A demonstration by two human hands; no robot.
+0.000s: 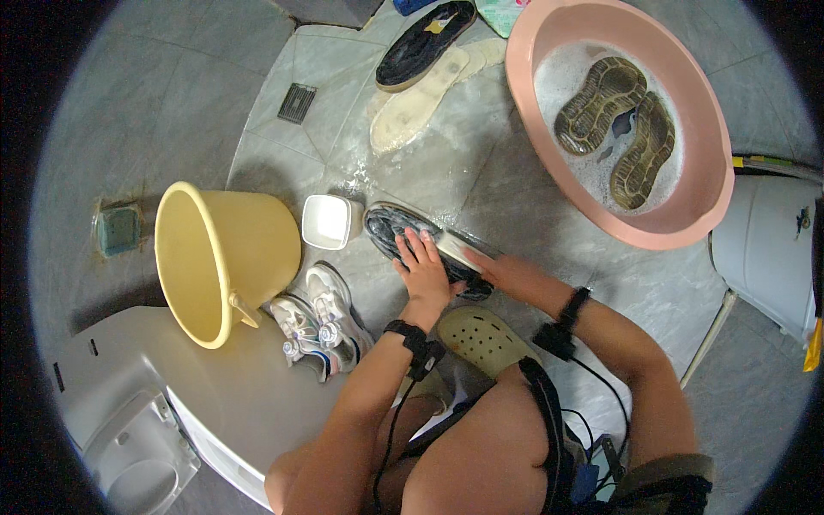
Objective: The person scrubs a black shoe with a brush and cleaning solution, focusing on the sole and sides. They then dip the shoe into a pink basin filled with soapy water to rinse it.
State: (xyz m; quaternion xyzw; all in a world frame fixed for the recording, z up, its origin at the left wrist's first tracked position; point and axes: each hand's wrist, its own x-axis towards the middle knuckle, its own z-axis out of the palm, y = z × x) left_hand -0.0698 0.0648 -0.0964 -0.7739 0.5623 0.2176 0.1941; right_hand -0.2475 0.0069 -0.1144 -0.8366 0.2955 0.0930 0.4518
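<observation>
A wet, dark shoe (393,226) with whitish suds on it lies on the tiled floor before me. My left hand (426,271) rests over it, fingers spread across the top and thumb toward its near side, holding it steady. In my right hand (508,273), blurred, is a white scrubbing brush or similar bar (460,248), laid against the shoe's far side. My fingers hide part of the brush, so its bristles cannot be made out. The near end of the shoe is partly covered by my hands.
A pink basin (702,193) holds suds and two patterned shoe soles (602,106). Nearby are a black shoe (421,48), cream insoles (415,106) and a floor drain (297,103). Left stand a white tub (327,222), a yellow bucket (264,241) and white sneakers (328,302).
</observation>
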